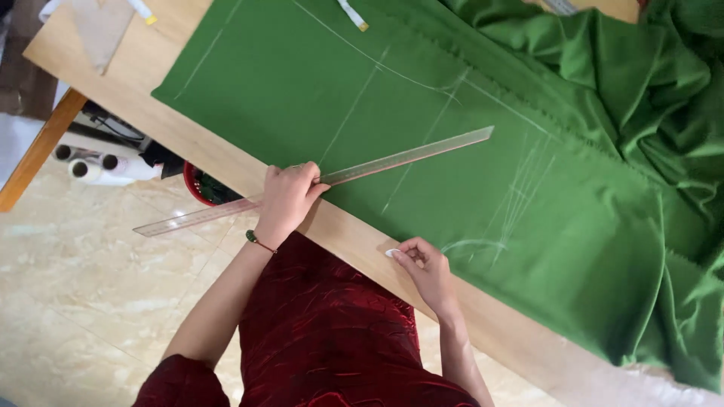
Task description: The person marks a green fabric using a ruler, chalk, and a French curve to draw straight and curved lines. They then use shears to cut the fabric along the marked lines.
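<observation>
Green fabric (422, 136) lies flat on the bench (354, 241). Left hand (286, 197) grips a long clear ruler (407, 157), apparently for line alignment; right hand (424, 267) pinches white chalk (391, 253) at the fabric's near edge.

floor: glossy beige marble-look tiles (83, 301) | furniture: light wooden table (143, 56), orange-brown wooden leg (38, 151) | under table: white paper rolls (94, 169), round red bin (197, 188) | light: soft, even

Matt green cloth (483, 151) covers a smooth pale wooden table (151, 68); the ruler (407, 157) is clear glossy plastic.
</observation>
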